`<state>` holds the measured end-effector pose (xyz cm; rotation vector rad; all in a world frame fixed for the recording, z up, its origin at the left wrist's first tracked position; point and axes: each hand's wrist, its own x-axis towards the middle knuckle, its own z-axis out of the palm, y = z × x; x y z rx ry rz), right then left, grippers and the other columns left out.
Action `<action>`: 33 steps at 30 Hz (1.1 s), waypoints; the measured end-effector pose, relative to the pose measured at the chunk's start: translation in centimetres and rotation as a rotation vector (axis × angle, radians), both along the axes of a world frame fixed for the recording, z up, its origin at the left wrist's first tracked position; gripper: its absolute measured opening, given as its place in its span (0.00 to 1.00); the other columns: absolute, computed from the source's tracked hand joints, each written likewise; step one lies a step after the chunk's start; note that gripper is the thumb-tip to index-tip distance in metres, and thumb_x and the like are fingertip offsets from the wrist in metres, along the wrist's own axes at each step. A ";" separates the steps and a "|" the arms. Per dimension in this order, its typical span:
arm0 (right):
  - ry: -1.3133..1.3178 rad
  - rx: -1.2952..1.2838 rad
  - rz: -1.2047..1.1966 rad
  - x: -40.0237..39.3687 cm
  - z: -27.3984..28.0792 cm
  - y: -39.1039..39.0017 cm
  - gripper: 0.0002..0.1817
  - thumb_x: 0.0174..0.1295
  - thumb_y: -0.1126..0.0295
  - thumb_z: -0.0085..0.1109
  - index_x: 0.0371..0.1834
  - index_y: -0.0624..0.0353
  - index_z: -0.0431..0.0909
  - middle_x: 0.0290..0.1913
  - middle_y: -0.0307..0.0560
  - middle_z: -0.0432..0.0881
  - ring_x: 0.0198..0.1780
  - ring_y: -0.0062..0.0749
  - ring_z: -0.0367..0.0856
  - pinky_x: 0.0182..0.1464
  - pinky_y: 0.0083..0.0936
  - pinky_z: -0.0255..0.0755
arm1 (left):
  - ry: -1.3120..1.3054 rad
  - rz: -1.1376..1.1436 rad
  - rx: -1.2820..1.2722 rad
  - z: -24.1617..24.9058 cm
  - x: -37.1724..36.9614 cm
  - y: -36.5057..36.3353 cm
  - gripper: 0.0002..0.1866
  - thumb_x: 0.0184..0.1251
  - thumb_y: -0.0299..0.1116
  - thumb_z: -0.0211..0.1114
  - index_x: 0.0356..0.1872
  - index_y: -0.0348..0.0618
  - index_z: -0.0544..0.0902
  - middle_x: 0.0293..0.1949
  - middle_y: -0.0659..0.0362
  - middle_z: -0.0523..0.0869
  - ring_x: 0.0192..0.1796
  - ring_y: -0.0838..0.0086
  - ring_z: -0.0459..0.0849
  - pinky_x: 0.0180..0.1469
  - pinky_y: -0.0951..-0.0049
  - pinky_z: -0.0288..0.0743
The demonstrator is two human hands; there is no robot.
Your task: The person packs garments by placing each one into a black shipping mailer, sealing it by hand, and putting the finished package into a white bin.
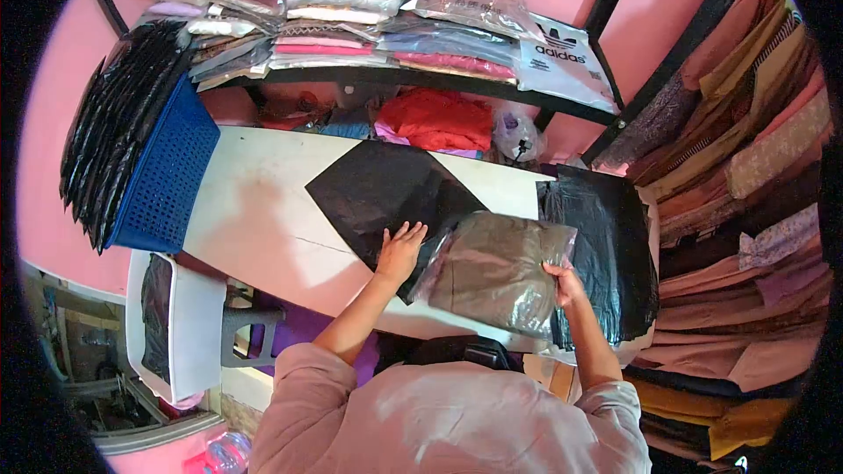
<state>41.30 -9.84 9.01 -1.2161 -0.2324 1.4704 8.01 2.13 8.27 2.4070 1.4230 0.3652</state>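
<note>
Packing station, seen from behind the person. Left hand (399, 250) lies flat, fingers spread wide, pressing down a black poly bag (386, 193) that sits skewed like a diamond on the white table (255, 219). Right hand (565, 285) pinches the near right edge of a clear-wrapped folded garment (496, 272), brownish-grey, which rests w/ its left side overlapping the black bag's right corner.

Progress, as I judge it: garment already folded & sealed in its clear wrap, black bag laid out & held steady, so prep looks done. Left: garment isn't inside the black bag yet; can't tell if the bag's mouth is open.

Right of the garment, a stack of more black bags (606, 246) on the table's right end. Far left, a blue basket (167, 175) w/ black packets stood up in it. On the far shelf (395, 79), piles of wrapped clothes. Hanging fabrics (746, 167) far right.
</note>
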 end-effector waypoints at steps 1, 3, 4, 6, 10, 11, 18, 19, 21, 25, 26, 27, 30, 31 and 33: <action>-0.004 0.013 0.011 0.0 -0.3 0.1 0.26 0.50 0.79 0.57 0.54 0.55 0.64 0.41 0.46 0.77 0.38 0.36 0.79 0.39 0.33 0.76 | 0.031 -0.027 -0.015 0.0 0.0 -0.3 0.21 0.63 0.30 0.46 0.59 0.48 0.67 0.61 0.62 0.68 0.64 0.66 0.63 0.62 0.45 0.52; -0.034 0.045 -0.024 -0.7 -0.4 -0.1 0.26 0.50 0.79 0.57 0.55 0.55 0.64 0.42 0.46 0.77 0.39 0.36 0.78 0.41 0.33 0.75 | 0.086 -0.034 -0.039 0.1 0.1 -0.7 0.22 0.62 0.29 0.46 0.60 0.48 0.66 0.62 0.63 0.66 0.65 0.67 0.61 0.62 0.45 0.52; -0.064 0.077 -0.068 -1.3 -0.4 -0.2 0.27 0.50 0.79 0.57 0.55 0.54 0.63 0.44 0.45 0.76 0.41 0.35 0.77 0.42 0.33 0.75 | 0.139 -0.050 -0.063 0.2 0.2 -0.8 0.23 0.62 0.28 0.46 0.61 0.48 0.65 0.63 0.63 0.65 0.66 0.68 0.60 0.63 0.45 0.51; -0.033 0.062 -0.081 -2.4 -0.5 -0.5 0.29 0.50 0.81 0.55 0.57 0.53 0.61 0.45 0.45 0.75 0.45 0.36 0.75 0.47 0.35 0.72 | 0.176 -0.046 -0.072 0.4 0.7 -1.1 0.24 0.61 0.26 0.46 0.62 0.48 0.63 0.64 0.64 0.63 0.66 0.68 0.59 0.63 0.46 0.50; -0.009 0.106 -0.144 -4.3 -1.9 -0.9 0.30 0.50 0.83 0.56 0.58 0.54 0.62 0.48 0.44 0.74 0.47 0.34 0.74 0.49 0.29 0.70 | 0.160 -0.057 -0.058 0.1 2.1 -1.4 0.23 0.62 0.28 0.45 0.61 0.46 0.63 0.64 0.60 0.63 0.66 0.64 0.58 0.62 0.44 0.51; 0.010 0.116 -0.151 -4.8 -2.3 -1.0 0.30 0.50 0.83 0.56 0.58 0.54 0.62 0.48 0.44 0.74 0.47 0.34 0.74 0.50 0.29 0.70 | 0.156 -0.026 -0.044 -0.1 2.5 -1.4 0.23 0.62 0.28 0.44 0.61 0.46 0.64 0.64 0.60 0.63 0.66 0.63 0.59 0.62 0.44 0.51; 0.050 0.175 -0.198 -7.6 -2.0 -0.1 0.25 0.53 0.81 0.55 0.55 0.56 0.64 0.48 0.43 0.75 0.48 0.33 0.74 0.51 0.31 0.68 | 0.122 0.053 0.012 -0.5 4.2 -0.6 0.23 0.64 0.31 0.44 0.61 0.46 0.64 0.64 0.59 0.63 0.66 0.61 0.59 0.62 0.42 0.50; 0.078 0.172 -0.226 -7.7 -2.1 0.1 0.25 0.53 0.81 0.55 0.55 0.55 0.64 0.48 0.43 0.75 0.48 0.33 0.73 0.51 0.31 0.68 | 0.075 0.077 0.021 -0.5 4.3 -0.6 0.22 0.64 0.31 0.45 0.61 0.47 0.64 0.64 0.60 0.63 0.65 0.61 0.60 0.62 0.42 0.50; 0.114 0.185 -0.261 -8.2 -1.9 0.5 0.25 0.53 0.80 0.56 0.55 0.53 0.64 0.49 0.42 0.74 0.49 0.33 0.73 0.52 0.33 0.68 | 0.049 0.063 0.011 -0.1 4.6 -0.5 0.22 0.64 0.32 0.45 0.61 0.47 0.65 0.63 0.60 0.64 0.65 0.61 0.60 0.62 0.41 0.49; 0.152 0.176 -0.188 -10.3 -1.4 0.4 0.23 0.54 0.78 0.56 0.53 0.52 0.65 0.45 0.43 0.75 0.46 0.33 0.74 0.49 0.36 0.71 | -0.028 -0.070 -0.007 1.2 5.4 -1.0 0.21 0.64 0.31 0.47 0.59 0.49 0.67 0.62 0.61 0.66 0.65 0.61 0.61 0.61 0.39 0.48; 0.183 0.142 -0.157 -10.8 -1.4 0.2 0.21 0.54 0.78 0.56 0.52 0.53 0.66 0.44 0.41 0.76 0.45 0.33 0.75 0.49 0.36 0.71 | -0.031 -0.074 -0.011 1.2 5.5 -1.2 0.21 0.64 0.31 0.47 0.59 0.49 0.67 0.62 0.61 0.66 0.65 0.61 0.61 0.61 0.39 0.48; 0.240 0.113 -0.130 -11.2 -2.4 0.2 0.20 0.55 0.77 0.56 0.51 0.54 0.66 0.43 0.41 0.76 0.45 0.33 0.75 0.49 0.35 0.71 | -0.043 -0.138 0.006 1.1 5.5 -1.5 0.21 0.63 0.30 0.47 0.59 0.49 0.67 0.62 0.61 0.67 0.65 0.61 0.61 0.61 0.38 0.46; 0.329 0.048 -0.008 -11.1 -5.3 -0.4 0.16 0.56 0.74 0.57 0.48 0.54 0.70 0.43 0.40 0.76 0.44 0.32 0.76 0.50 0.34 0.71 | -0.021 -0.238 0.007 -0.1 4.3 -2.5 0.22 0.63 0.29 0.46 0.60 0.51 0.66 0.63 0.61 0.65 0.66 0.64 0.59 0.63 0.38 0.40; 0.204 -0.085 0.198 -10.5 -6.4 -0.9 0.15 0.56 0.72 0.58 0.47 0.54 0.71 0.42 0.40 0.76 0.44 0.32 0.76 0.50 0.33 0.71 | 0.036 -0.226 0.011 -0.7 3.7 -3.1 0.23 0.62 0.28 0.45 0.60 0.51 0.66 0.63 0.61 0.64 0.67 0.64 0.58 0.63 0.38 0.39; 0.024 -0.193 0.533 -9.0 -4.2 -1.7 0.14 0.57 0.63 0.58 0.45 0.54 0.74 0.40 0.39 0.77 0.45 0.32 0.75 0.47 0.31 0.71 | 0.075 -0.196 0.011 -1.7 2.5 -4.4 0.24 0.61 0.25 0.44 0.60 0.49 0.66 0.65 0.57 0.60 0.68 0.63 0.56 0.64 0.40 0.37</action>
